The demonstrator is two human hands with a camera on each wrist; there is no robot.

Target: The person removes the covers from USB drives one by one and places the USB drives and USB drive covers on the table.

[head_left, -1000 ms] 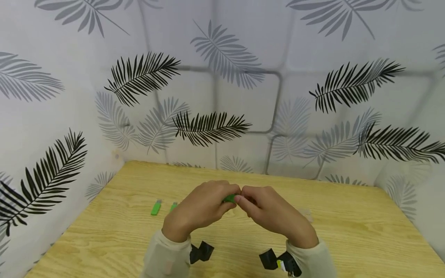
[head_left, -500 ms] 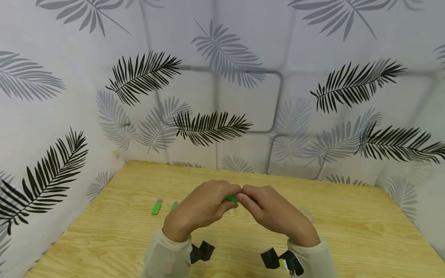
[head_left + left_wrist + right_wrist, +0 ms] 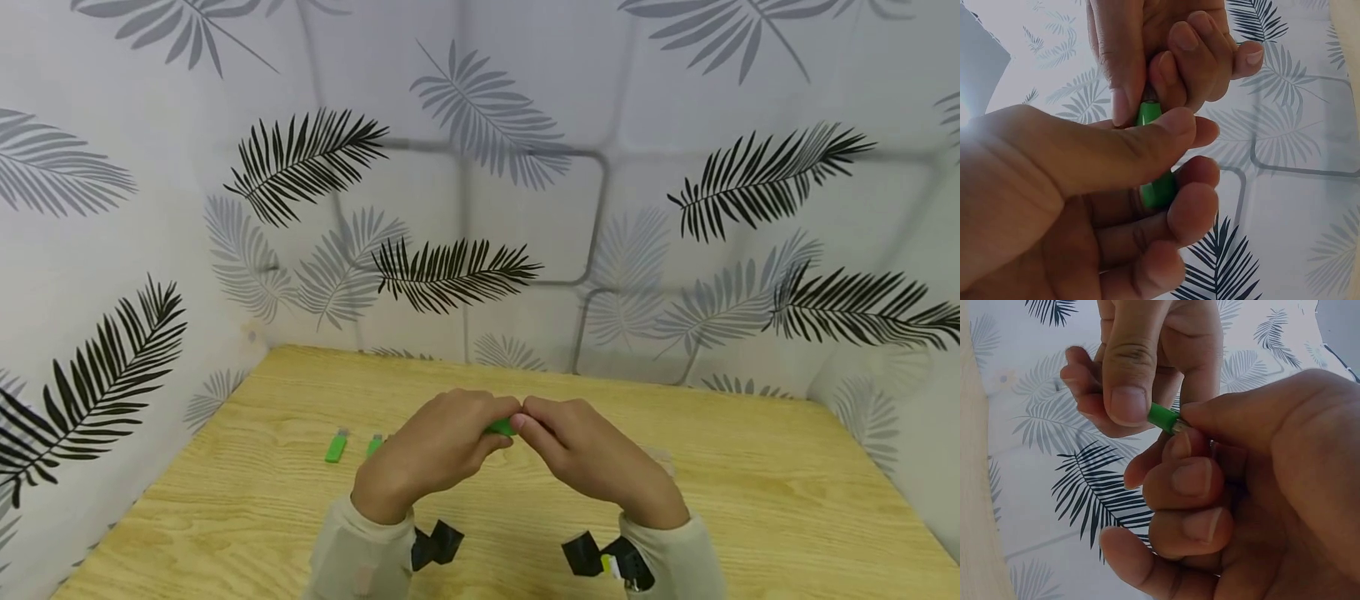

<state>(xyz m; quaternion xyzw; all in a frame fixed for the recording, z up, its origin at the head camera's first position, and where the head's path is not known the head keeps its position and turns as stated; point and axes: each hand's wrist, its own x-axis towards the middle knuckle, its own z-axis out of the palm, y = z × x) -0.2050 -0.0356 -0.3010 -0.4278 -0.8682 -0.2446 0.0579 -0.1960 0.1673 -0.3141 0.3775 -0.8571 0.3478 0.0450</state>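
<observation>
My left hand pinches a green USB flash drive between thumb and fingers, above the table. Its green body shows partly between the left fingertips. My right hand meets the left one, its thumb and index finger pinching the metal plug end of the same drive. Most of the plug is hidden by the right fingertips. On the table left of my left hand lies another green USB flash drive. Beside it, a further green drive is partly covered by the left hand.
The wooden table runs back to a white leaf-patterned curtain. A clear, flat piece lies behind my right wrist. Black wrist cameras sit under both sleeves.
Over the last second the right thumb tip has shifted slightly along the drive, and the fingertips of both hands have drawn a little closer. Both hands keep their hold.
</observation>
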